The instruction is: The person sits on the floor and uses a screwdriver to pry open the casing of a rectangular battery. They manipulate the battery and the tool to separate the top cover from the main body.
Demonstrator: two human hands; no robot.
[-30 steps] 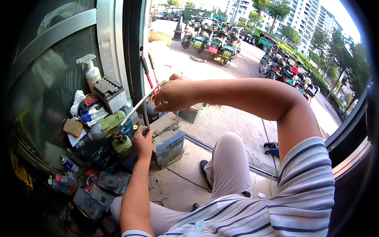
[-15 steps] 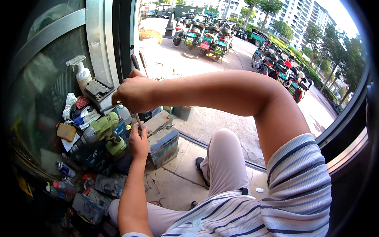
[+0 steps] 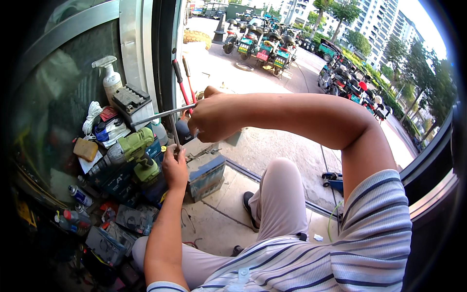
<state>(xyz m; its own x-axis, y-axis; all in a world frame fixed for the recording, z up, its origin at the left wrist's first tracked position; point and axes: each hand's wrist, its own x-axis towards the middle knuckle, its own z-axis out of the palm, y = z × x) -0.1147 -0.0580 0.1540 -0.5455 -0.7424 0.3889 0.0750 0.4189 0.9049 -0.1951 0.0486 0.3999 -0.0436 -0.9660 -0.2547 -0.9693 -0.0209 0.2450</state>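
Note:
My right hand [image 3: 206,119] is closed on a long silver metal bar [image 3: 158,115] that reaches leftward over a green cordless drill [image 3: 136,146]. Below it, my left hand [image 3: 174,165] grips an upright slim metal rod [image 3: 175,132]; whether bar and rod join is unclear. A dusty grey battery box [image 3: 206,175] stands just right of my left hand. A long tool with red-and-black handles [image 3: 181,82] stands behind my right hand at the door frame.
A white spray bottle [image 3: 112,82], black battery [image 3: 130,102], coiled cord [image 3: 91,117], yellow sponge [image 3: 85,149] and several cans [image 3: 79,195] crowd the glass at left. Outside the doorway [image 3: 172,29] stand rows of scooters [image 3: 262,46] and a blue jack [image 3: 334,182].
The bar has tilted flatter than a second ago. My right hand swung left half a second ago and is now back right, with the view shifting slightly. My left hand still grips the rod.

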